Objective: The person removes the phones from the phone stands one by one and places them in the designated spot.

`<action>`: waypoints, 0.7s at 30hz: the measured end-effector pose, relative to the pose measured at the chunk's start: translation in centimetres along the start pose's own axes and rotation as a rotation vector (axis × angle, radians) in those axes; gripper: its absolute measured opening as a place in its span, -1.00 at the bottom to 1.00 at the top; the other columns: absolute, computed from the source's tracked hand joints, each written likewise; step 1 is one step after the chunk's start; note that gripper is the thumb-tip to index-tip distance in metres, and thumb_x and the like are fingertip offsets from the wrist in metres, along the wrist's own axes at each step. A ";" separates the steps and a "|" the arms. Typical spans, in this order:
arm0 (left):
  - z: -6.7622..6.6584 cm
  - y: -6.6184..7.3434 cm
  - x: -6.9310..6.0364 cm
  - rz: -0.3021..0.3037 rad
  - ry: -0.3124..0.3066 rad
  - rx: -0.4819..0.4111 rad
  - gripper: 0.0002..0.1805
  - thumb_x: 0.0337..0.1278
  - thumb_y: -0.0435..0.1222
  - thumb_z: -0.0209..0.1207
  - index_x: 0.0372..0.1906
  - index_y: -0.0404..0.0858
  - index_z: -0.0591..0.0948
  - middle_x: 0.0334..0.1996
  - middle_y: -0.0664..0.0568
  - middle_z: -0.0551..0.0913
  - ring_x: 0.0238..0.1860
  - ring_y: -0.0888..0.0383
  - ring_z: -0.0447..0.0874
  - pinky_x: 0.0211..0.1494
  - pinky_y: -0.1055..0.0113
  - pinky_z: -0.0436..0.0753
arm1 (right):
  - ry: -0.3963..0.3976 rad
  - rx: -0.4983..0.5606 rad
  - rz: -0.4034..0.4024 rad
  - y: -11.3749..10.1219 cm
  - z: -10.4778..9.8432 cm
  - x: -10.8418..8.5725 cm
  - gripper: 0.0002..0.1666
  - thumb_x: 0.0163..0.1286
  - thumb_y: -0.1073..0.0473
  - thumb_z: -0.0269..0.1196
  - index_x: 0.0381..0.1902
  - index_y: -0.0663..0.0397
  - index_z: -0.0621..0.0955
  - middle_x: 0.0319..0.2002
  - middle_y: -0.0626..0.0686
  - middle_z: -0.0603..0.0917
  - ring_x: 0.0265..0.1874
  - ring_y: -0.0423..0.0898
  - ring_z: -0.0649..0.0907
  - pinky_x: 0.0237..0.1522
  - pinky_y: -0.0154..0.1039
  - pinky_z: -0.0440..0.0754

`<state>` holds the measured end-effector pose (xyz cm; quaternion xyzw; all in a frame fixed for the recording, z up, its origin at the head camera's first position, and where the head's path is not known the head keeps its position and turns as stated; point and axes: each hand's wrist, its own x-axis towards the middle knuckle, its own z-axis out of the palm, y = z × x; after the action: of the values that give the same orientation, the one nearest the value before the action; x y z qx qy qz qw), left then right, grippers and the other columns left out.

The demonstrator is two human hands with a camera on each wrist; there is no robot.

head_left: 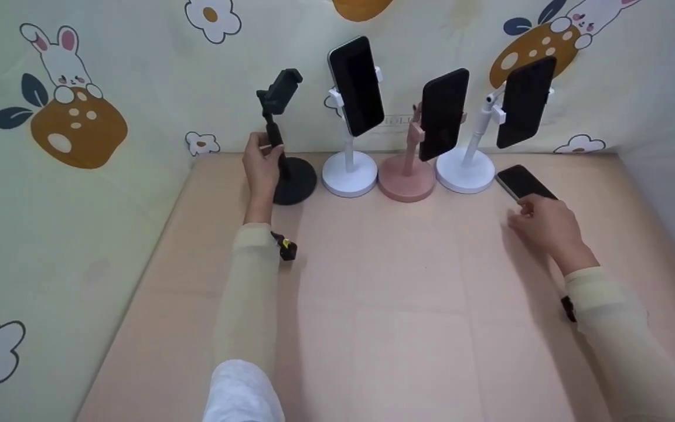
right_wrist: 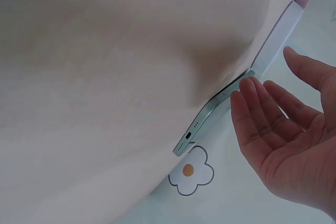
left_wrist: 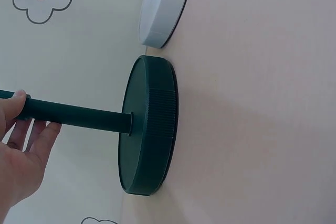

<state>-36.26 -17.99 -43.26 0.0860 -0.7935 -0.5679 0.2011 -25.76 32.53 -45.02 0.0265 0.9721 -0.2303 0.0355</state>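
My left hand [head_left: 261, 164] holds the pole of a dark green phone stand [head_left: 295, 181], thumb on one side and fingers on the other. Its round base [left_wrist: 149, 124] sits on the table, and the clamp [head_left: 283, 91] at its top has no phone in it. At the right, a phone [head_left: 526, 183] lies flat on the table, screen up. Just above its near end is my right hand [head_left: 551, 228], fingers loosely bent. In the right wrist view that hand [right_wrist: 289, 140] holds nothing, and the phone's edge [right_wrist: 210, 109] shows beyond the fingertips.
Beside the green stand, a white stand [head_left: 349, 176], a pink stand [head_left: 406, 181] and another white stand [head_left: 465, 171] stand in a row, each clamping an upright phone. A patterned backdrop [head_left: 150, 76] rises behind the pale pink table [head_left: 396, 293].
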 end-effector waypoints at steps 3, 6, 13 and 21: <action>0.0 0.1 0.1 0.005 -0.006 0.017 -0.68 0.35 -0.37 0.18 0.15 -0.32 0.49 0.13 -0.18 0.60 0.15 -0.01 0.63 0.23 0.23 0.64 | 0.010 0.003 -0.014 -0.1 0.1 0.0 -0.42 0.42 0.05 0.21 0.23 0.38 0.48 0.03 0.41 0.60 -0.01 0.33 0.56 0.11 0.29 0.53; 0.0 0.0 0.0 0.004 -0.025 0.028 -0.66 0.37 -0.36 0.17 0.17 -0.31 0.48 0.14 -0.17 0.59 0.16 -0.01 0.62 0.22 0.23 0.64 | 0.016 0.003 -0.019 -0.1 0.2 -0.1 -0.43 0.42 0.06 0.20 0.21 0.38 0.49 0.01 0.40 0.60 -0.04 0.31 0.57 0.07 0.27 0.53; -0.1 0.3 -0.6 -0.033 -0.063 0.033 -0.56 0.34 -0.38 0.19 0.26 -0.30 0.43 0.21 -0.17 0.55 0.24 -0.02 0.58 0.30 0.26 0.60 | 0.017 0.008 -0.031 -0.1 0.4 -0.3 -0.45 0.42 0.07 0.19 0.21 0.37 0.50 0.02 0.40 0.61 -0.02 0.30 0.58 0.09 0.26 0.54; -0.1 1.0 -1.6 -0.018 -0.088 0.100 -0.37 0.31 -0.33 0.22 0.41 -0.32 0.29 0.28 -0.22 0.44 0.28 -0.06 0.52 0.35 0.23 0.55 | 0.011 0.012 -0.022 -0.3 0.4 -0.4 -0.46 0.43 0.09 0.20 0.23 0.36 0.49 0.03 0.40 0.61 0.01 0.31 0.58 0.12 0.26 0.54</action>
<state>-34.65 -17.12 -42.71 0.0780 -0.8282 -0.5326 0.1564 -25.33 32.09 -45.25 0.0171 0.9712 -0.2361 0.0274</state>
